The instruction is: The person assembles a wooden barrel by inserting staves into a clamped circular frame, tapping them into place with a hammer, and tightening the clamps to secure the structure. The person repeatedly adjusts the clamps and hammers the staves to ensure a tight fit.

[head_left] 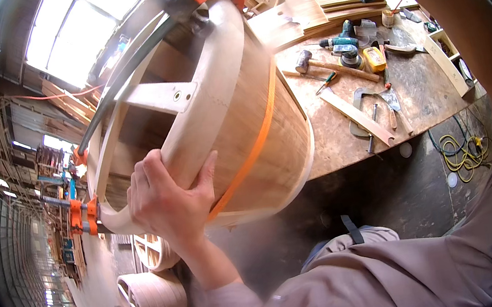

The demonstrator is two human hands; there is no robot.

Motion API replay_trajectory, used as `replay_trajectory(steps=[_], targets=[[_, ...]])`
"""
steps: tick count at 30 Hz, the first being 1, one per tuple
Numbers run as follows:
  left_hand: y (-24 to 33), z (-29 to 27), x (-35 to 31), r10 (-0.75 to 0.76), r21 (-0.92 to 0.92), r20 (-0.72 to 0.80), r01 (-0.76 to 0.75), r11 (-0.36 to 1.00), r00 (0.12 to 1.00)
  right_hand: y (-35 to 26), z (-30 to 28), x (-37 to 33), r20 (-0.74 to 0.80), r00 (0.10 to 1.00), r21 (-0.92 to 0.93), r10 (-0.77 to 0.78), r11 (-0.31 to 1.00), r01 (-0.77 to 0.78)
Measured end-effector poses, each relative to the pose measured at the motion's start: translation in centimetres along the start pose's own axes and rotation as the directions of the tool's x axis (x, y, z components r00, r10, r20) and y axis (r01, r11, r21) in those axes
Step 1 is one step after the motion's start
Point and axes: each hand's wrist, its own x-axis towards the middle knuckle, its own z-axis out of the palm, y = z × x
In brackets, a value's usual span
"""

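Beside the cluttered workbench (344, 140), both hands, left (169, 204), grip a strapped wooden drum (254, 121).

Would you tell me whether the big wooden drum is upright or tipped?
Tipped: the wooden drum shows its open end sideways, gripped at the rim by the left hand.

The big wooden drum (234, 111) fills the near edge of the worktop (431, 98), blocking any reach across it. Clamps (83, 215) and a black bar (123, 70) crowd its rim. Behind it the worktop's middle is cluttered with a mallet (321, 64), drill (340, 42) and wooden strip (356, 117); its right edge stays bare enough to pass.
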Motion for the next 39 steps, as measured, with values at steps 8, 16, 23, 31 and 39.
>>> replay_trajectory(steps=[8,16,23,31,39], targets=[[0.9,0.2,0.3,-0.001,0.06,-0.021,0.003,0.998,1.0,3.1,-0.4,1.5,0.035,0.999,0.038,-0.017,0.999,0.016],[5.8,1.2,2.2,0.0,0.083,-0.096,0.008,0.996,0.995,7.8,-0.8,3.2,0.084,0.987,0.086,-0.136,0.988,0.128],[10.7,4.4,6.4,-0.202,0.365,0.101,0.152,0.918,0.974,11.4,-1.8,5.0,0.117,0.948,0.164,-0.297,0.947,0.277],[10.0,4.4,1.7,-0.12,0.176,-0.339,0.188,0.966,0.933,20.1,3.0,-5.8,-0.313,0.938,0.629,0.147,0.773,0.088],[9.6,7.6,-13.0,-0.69,-0.149,-0.415,0.704,0.695,0.593,35.2,32.8,-28.9,0.018,0.511,0.809,0.86,0.288,-0.513]])
